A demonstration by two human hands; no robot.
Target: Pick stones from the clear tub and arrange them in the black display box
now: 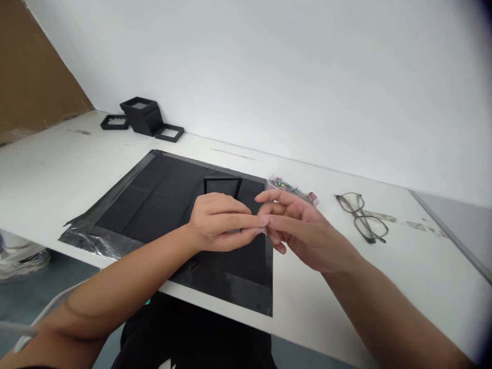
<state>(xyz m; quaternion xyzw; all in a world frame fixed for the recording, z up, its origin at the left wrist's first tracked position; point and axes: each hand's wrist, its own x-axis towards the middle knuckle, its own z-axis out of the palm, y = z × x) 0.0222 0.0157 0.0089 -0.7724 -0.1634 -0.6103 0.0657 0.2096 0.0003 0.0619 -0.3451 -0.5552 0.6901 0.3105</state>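
— Left hand?
— Fingers curled around a small black frame, upright over the black mat.
— Right hand?
— Fingers loosely extended, tips touching the left's; grasp unclear. Eyeglasses nearby.

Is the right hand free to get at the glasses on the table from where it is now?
Probably yes. The glasses lie open on the white table just to the outer side of the right hand, with nothing lying between them. Whether the hand's fingers hold something small is unclear.
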